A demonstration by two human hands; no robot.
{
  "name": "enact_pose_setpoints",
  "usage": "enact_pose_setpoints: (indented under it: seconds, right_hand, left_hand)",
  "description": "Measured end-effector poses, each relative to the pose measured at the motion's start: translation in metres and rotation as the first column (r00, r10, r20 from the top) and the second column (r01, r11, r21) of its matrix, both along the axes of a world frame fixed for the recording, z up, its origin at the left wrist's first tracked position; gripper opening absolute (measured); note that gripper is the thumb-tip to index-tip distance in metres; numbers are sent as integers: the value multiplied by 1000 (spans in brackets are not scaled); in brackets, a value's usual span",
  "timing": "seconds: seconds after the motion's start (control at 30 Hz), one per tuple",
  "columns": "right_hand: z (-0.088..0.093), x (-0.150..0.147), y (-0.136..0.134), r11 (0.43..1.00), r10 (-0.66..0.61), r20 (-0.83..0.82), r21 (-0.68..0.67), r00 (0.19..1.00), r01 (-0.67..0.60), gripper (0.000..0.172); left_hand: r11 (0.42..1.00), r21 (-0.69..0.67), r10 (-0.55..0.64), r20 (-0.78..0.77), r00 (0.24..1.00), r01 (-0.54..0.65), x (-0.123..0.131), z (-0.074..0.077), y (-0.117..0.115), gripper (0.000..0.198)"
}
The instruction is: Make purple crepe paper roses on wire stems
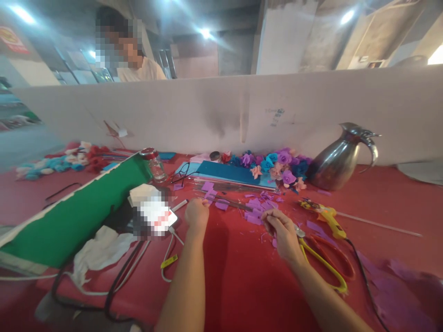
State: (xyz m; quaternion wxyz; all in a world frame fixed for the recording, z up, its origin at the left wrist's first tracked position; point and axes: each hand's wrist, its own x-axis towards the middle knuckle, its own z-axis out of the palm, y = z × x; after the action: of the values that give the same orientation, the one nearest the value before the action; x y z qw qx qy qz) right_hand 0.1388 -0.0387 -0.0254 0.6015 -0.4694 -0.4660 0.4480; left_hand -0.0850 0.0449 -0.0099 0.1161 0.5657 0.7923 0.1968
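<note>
My left hand (197,213) is closed in a loose fist just above the red tabletop (228,267). Purple paper pieces (208,192) lie right beyond its knuckles. To the right, my right hand (282,230) has its thumb and fingers pinched together beside more purple paper scraps (255,213). Whatever sits inside either grip is too small or hidden to name. Thin dark sticks (233,203) lie between the hands, partly under the purple pieces. Scissors (327,263) with yellow and red handles rest by my right wrist.
Paper flowers (273,163) and blue sheets (230,172) lie along the back, near a metal jug (341,159). A yellow glue gun (330,220) trails its cord on the right. Left are a glass jar (154,166), a phone (157,214) and a green-sided divider (79,212). Beyond the partition is a person.
</note>
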Motion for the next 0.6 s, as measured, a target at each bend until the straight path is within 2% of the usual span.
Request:
enact_pose_setpoints:
  seconds: [0.2,0.3,0.37,0.43,0.5,0.53,0.6]
  right_hand:
    - [1,-7,-6,999,16,201,32,979,-23,24]
    - [0,-13,-7,999,-10,373,47,928,-8,32]
    - [-2,-18,-4,999,-25,493,53,870,-2,35]
    - [-2,-25,4,996,-42,578,86,815,-10,26]
    - [-1,-34,17,990,-26,648,122,761,-70,18]
    - [1,-40,26,986,-11,689,129,725,-108,20]
    - [3,-54,47,981,33,793,90,609,-170,25]
  left_hand:
    - [999,31,-8,57,998,6,1,-6,4,15]
    - [996,87,-6,122,992,-5,-6,-7,5,17]
    - [982,179,16,254,967,-63,-12,-8,7,17]
    - [956,233,39,503,863,-179,-15,-9,9,17]
    - [944,190,61,703,709,-270,-14,-10,12,21]
    - [945,157,72,756,650,-287,-13,-10,13,24]
    - [951,117,89,784,615,-287,-9,-10,14,29]
